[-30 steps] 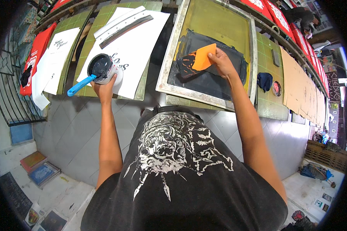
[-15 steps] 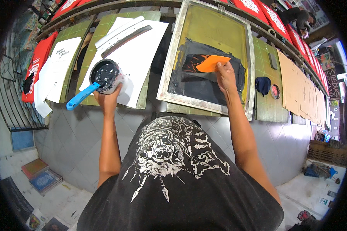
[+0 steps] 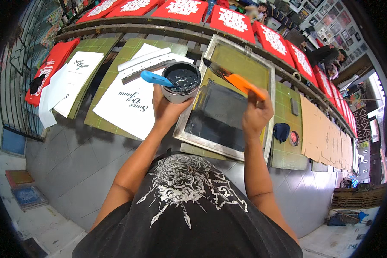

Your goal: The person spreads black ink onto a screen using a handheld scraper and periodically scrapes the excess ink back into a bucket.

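Note:
My left hand is wrapped round a grey tub of black ink, held up beside the left edge of a screen-printing frame. A blue-handled tool leans in the tub, its lower end hidden in the ink. My right hand grips an orange scraper, tilted over the frame, its far end coated black and slightly blurred. Black ink covers the near part of the yellow-green mesh. Left of the tub, a metal-backed squeegee lies on white printed paper.
Right of the frame, a green board bears a dark cloth, a small grey block and a round pink-rimmed item. Cardboard sheets lie beyond. Printed red shirts line the back; a person bends at far right.
My left hand has brought the tub rightward, close to the frame. The orange scraper has come up off the inked area and turned, its black end now toward the far left. The head view has shifted.

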The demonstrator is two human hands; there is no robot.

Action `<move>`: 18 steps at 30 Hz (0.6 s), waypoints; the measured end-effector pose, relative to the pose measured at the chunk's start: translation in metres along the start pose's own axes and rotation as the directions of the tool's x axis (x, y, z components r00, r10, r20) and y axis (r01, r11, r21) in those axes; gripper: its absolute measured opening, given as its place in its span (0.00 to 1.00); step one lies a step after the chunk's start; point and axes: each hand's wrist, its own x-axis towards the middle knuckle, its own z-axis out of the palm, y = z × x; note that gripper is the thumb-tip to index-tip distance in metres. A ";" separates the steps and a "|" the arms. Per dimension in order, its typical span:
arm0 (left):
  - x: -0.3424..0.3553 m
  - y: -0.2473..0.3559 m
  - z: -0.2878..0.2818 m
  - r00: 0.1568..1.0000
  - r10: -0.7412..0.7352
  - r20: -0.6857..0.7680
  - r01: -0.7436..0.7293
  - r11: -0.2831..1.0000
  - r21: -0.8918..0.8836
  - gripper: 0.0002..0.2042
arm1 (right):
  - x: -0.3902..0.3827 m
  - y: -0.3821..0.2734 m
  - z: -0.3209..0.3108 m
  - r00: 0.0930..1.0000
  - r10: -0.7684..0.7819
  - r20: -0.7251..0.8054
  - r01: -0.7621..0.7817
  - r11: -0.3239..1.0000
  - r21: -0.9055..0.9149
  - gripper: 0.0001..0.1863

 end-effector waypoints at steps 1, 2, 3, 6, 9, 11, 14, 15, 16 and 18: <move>0.002 0.002 0.006 1.000 -0.024 0.011 0.024 0.998 -0.057 0.35 | 0.006 -0.005 -0.002 0.974 -0.216 0.072 0.226 0.955 -0.190 0.10; 0.005 0.004 0.012 0.999 -0.046 0.023 0.048 0.992 -0.113 0.36 | 0.010 -0.011 -0.002 0.921 -0.363 0.141 0.388 0.886 -0.254 0.14; 0.006 0.007 0.016 0.999 -0.027 0.020 0.030 0.991 -0.134 0.36 | 0.011 -0.018 -0.004 0.872 -0.423 0.246 0.486 0.808 -0.334 0.14; 0.010 0.015 0.025 1.000 -0.015 0.025 0.019 0.981 -0.191 0.37 | 0.012 -0.024 -0.007 0.739 -0.512 0.438 0.674 0.582 -0.456 0.15; 0.015 0.026 0.024 0.996 -0.068 0.063 0.080 0.973 -0.215 0.37 | 0.011 -0.029 -0.016 0.672 -0.506 0.540 0.740 0.469 -0.482 0.13; 0.016 0.032 0.020 0.994 -0.081 0.079 0.096 0.975 -0.203 0.37 | 0.015 -0.031 -0.024 0.639 -0.492 0.591 0.769 0.426 -0.476 0.13; 0.016 0.029 0.017 0.995 -0.072 0.071 0.087 0.967 -0.239 0.36 | 0.024 -0.036 -0.035 0.586 -0.491 0.645 0.810 0.370 -0.454 0.13; 0.016 0.032 0.016 0.995 -0.072 0.075 0.090 0.958 -0.271 0.36 | 0.027 -0.038 -0.037 0.571 -0.490 0.659 0.821 0.353 -0.449 0.13; 0.016 0.036 0.014 0.994 -0.071 0.078 0.092 0.949 -0.302 0.36 | 0.029 -0.040 -0.039 0.556 -0.489 0.672 0.831 0.337 -0.443 0.13; 0.015 0.036 0.011 0.995 -0.060 0.075 0.081 0.944 -0.320 0.36 | 0.034 -0.045 -0.043 0.558 -0.483 0.675 0.830 0.316 -0.460 0.13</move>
